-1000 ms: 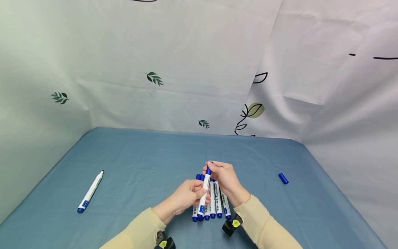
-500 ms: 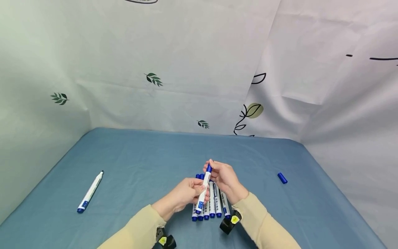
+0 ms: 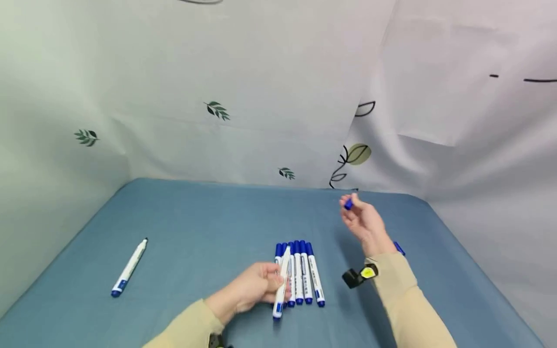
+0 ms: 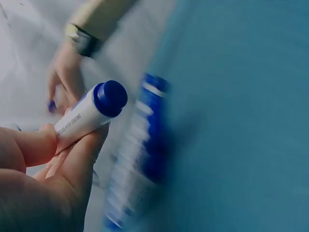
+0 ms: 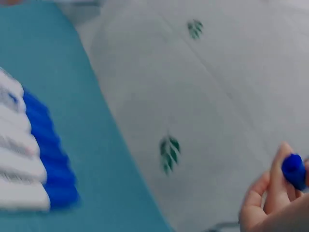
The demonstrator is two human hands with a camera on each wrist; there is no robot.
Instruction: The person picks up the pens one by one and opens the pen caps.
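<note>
My left hand [image 3: 256, 288] grips an uncapped white marker [image 3: 282, 285] by its barrel, thumb on top, over the left part of a row of markers. In the left wrist view the blue end [image 4: 112, 98] of that marker faces the camera. My right hand [image 3: 365, 222] is raised toward the back right and pinches a small blue marker cap [image 3: 348, 204] between thumb and fingers. In the right wrist view the cap [image 5: 294, 170] shows its round end at the lower right. Several capped markers [image 3: 306, 270] lie side by side on the blue cloth.
Far left on the blue tablecloth [image 3: 196, 217] lies another uncapped marker [image 3: 129, 267], black tip pointing away. A loose blue cap [image 3: 399, 248] lies at the right, partly behind the right wrist. Pale printed curtains [image 3: 243, 87] stand behind and beside the table.
The blue cap has come off the held marker. My right hand has moved right and away with the cap; my left hand has shifted slightly left and toward me with the marker.
</note>
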